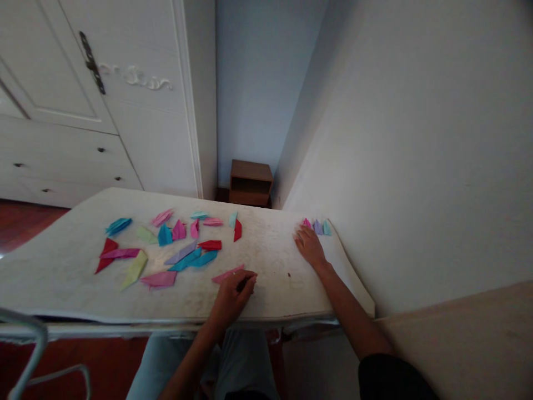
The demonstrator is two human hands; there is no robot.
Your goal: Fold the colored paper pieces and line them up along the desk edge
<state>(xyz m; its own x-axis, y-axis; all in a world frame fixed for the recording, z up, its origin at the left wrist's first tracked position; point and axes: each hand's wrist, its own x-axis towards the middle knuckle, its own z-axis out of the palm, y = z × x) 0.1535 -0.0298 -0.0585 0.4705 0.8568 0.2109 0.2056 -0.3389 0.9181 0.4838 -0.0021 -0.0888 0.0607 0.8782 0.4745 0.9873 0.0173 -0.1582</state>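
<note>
At the far right end of the table, my right hand [308, 244] has its fingers bent around a magenta folded paper piece [307, 223], which they partly cover. Right beside it stand a lavender folded paper piece [318, 226] and a mint folded paper piece [327, 227], side by side in a row. My left hand [234, 291] rests near the front edge with curled fingers, thumb and fingertips together; whether anything is between them cannot be seen. Just behind it, a pink folded paper piece [227, 274] lies flat, partly hidden by the hand.
Several folded paper pieces in blue, red [210, 245], green [135, 269] and pink [159, 279] lie scattered over the left of the white table [266, 244]. A wall [416, 166] borders the right side. Behind are a white wardrobe [158, 133] and a brown nightstand [251, 171].
</note>
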